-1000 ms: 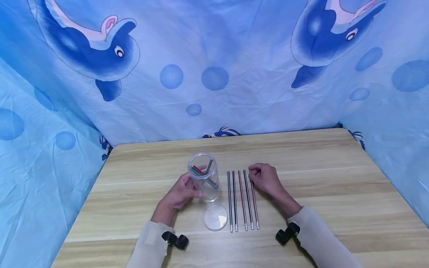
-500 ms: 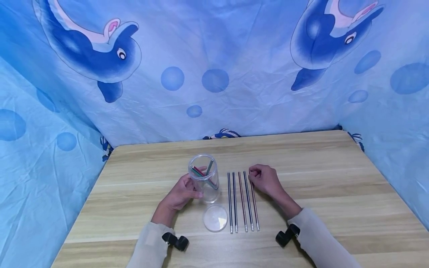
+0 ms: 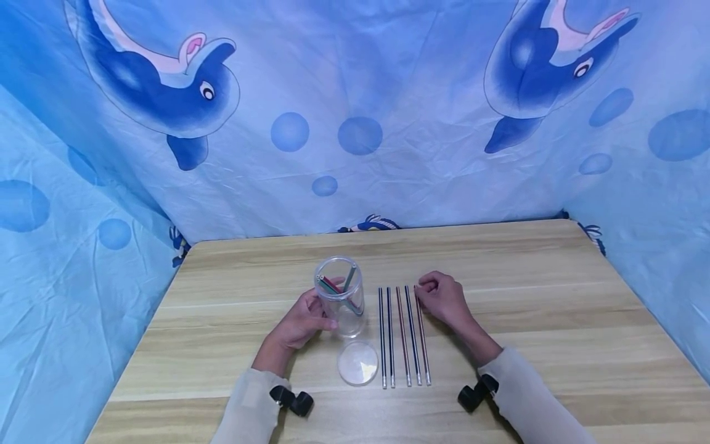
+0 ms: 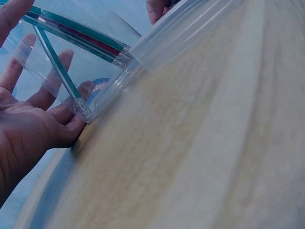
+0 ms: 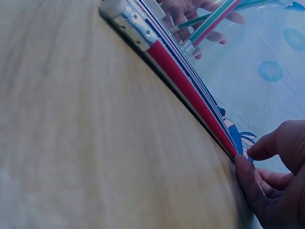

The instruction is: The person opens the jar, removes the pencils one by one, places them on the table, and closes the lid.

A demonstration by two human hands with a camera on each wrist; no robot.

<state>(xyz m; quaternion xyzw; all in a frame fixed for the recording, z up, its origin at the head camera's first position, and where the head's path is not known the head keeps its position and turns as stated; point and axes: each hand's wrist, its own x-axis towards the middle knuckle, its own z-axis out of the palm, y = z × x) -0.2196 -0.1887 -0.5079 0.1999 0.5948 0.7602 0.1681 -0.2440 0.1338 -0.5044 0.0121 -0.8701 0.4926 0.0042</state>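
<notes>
My left hand (image 3: 302, 317) grips a clear plastic jar (image 3: 348, 320) that stands upright on the table. Several green and red pencils (image 4: 71, 36) lean inside it, their metal-banded ends near the bottom in the left wrist view. To the right of the jar, several dark blue and red striped pencils lie side by side in a row. My right hand (image 3: 444, 299) is at the far end of the rightmost one, a red pencil (image 5: 183, 88). Thumb and finger pinch that tip, with its eraser end pointing toward me.
A round clear lid (image 3: 357, 364) lies in front of the jar, left of the pencil row. The wooden table (image 3: 532, 277) ends at the back against a blue curtain (image 3: 432, 172) with cartoon dolphins. Each wrist carries a small black camera.
The head view has shifted slightly. Both hands, the jar and the pencils keep almost the same places on the table.
</notes>
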